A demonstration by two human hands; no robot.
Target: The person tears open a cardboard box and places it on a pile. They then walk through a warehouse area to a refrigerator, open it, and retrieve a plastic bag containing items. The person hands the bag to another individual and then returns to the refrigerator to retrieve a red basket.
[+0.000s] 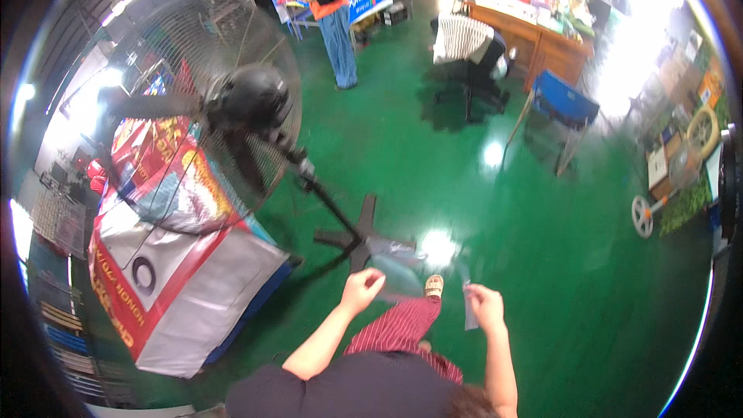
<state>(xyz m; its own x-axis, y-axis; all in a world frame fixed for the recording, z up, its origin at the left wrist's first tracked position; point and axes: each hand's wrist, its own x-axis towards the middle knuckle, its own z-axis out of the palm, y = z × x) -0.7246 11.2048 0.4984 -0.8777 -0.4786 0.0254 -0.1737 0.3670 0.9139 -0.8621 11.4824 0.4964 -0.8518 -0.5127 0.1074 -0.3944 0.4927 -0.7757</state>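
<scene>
Dark shirt cloth (356, 387) is seen nearest, right of a lettered banner (232, 279), while a clear plastic strip (470, 316), its long axis running up and down the view, is clamped in the right hand (487, 310), and whether clear film (398, 277) is gripped by the left hand (361, 292) cannot be told.
</scene>
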